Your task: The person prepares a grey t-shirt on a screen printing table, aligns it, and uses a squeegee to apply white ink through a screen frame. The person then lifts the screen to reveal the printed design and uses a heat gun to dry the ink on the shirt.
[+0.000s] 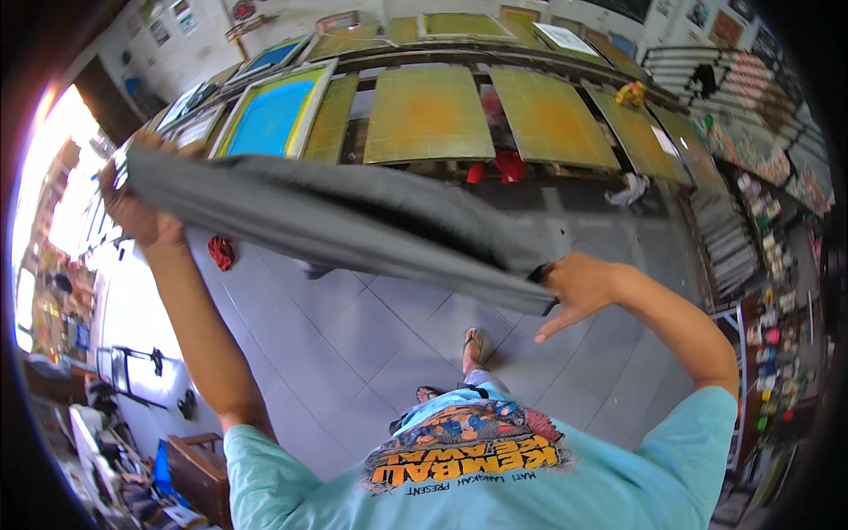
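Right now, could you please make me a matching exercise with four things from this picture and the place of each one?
Things:
1. grey cloth
2. blue screen frame
3. small red rag
4. sandal

Places:
A. on the tiled floor, left of the left forearm
B. on the person's foot
C. stretched between the left hand and right hand
D. leaning in the row, behind the cloth

Pairs: 1-C, 2-D, 3-A, 4-B

Grey cloth (336, 221) stretched taut between both hands: left hand (132, 208) grips its end at 10 o'clock, right hand (579, 287) its end at 3 o'clock. Printing screens (428, 115) at 12 o'clock, over tiled floor (353, 336).
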The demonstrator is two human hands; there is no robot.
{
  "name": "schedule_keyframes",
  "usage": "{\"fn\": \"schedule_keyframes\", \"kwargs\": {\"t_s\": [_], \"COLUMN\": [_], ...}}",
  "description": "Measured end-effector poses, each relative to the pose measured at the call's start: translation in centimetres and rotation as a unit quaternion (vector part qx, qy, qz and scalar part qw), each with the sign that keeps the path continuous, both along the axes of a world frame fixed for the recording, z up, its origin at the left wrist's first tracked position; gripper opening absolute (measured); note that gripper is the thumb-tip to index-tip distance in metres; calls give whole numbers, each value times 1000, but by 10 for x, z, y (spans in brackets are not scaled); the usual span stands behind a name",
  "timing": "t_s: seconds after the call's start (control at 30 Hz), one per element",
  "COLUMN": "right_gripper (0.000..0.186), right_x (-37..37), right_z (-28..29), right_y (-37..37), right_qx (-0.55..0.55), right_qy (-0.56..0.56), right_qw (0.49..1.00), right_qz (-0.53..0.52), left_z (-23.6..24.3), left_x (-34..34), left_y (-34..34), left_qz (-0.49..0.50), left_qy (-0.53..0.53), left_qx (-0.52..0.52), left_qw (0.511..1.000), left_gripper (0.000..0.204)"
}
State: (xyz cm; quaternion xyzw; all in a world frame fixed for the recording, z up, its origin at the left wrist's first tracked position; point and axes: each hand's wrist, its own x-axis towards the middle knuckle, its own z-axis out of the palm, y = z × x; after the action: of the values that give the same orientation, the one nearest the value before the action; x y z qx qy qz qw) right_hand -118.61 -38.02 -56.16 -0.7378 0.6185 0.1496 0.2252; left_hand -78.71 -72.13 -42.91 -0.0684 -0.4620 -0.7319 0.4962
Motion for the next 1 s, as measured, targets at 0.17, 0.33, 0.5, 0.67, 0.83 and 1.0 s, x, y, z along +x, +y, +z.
{"fn": "schedule_keyframes", "kwargs": {"t_s": [0.17,0.33,0.5,0.67,0.83,1.0], "right_gripper": [67,51,32,37,36,46], "right_x": [-22,-78,-57,-96,-135,-194], "right_z": [-88,-21,12,-29,13,35], "right_y": [1,3,27,13,12,18], "right_qx": [-112,-247,-408,-371,-466,-417], "right_qy": [-23,-301,-803,-897,-788,-732], "right_qw": [993,895,413,229,395,534], "right_qz": [36,-216,-136,67,-73,-67], "left_z": [-6,-15,-47,-131,-171,-102], "left_x": [-8,14,47,-30,-27,-57], "left_y": [-7,2,-11,-14,-49,-74], "left_qz": [-116,190,135,18,181,52], "left_qy": [-27,-285,-318,-90,-93,-292], "left_qx": [-99,-87,-210,-82,118,-217], "left_qw": [988,936,915,992,972,930], "left_gripper": [30,41,45,42,45,51]}}
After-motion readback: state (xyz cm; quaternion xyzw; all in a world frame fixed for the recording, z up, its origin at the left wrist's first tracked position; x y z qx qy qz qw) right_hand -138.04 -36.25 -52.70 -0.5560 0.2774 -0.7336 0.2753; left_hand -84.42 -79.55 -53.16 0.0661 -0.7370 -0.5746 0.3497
